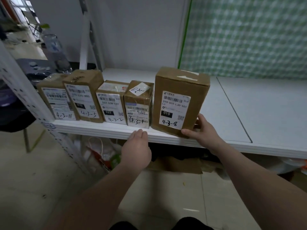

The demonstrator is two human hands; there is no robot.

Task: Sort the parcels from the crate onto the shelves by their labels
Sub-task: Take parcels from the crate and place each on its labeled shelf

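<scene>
- Far to the left of my fingers, the box marked 4-3-11 (pixel 57 100) stands at the left end of the white shelf (pixel 265 113), close against the shelf post.
- Next to it, touching on its right, I see the box marked 4-3-5 (pixel 83 95), upright and a little taller.
- The box marked 4-3-2 (pixel 111 103) comes after, lower than its neighbours, label facing me.
- The box marked 4-3-1 (pixel 138 103) stands just above and beyond my left hand, with a small white sticker on its top.
- My left hand (pixel 137 150) is flat and released, palm down, fingers (pixel 141 133) together; their tips reach the front lip of the shelf below that box. It holds nothing.
- The box marked 4-3-8 (pixel 178 100), the tallest, stands at the right end of the row, tilted slightly, its lower corner at the shelf edge.
- My right hand (pixel 201 130) grasps that box at its lower right corner, thumb on the front face below the label, the other fingers wrapped round the right side.
- To the right of my right fingers the shelf runs on bare.
</scene>
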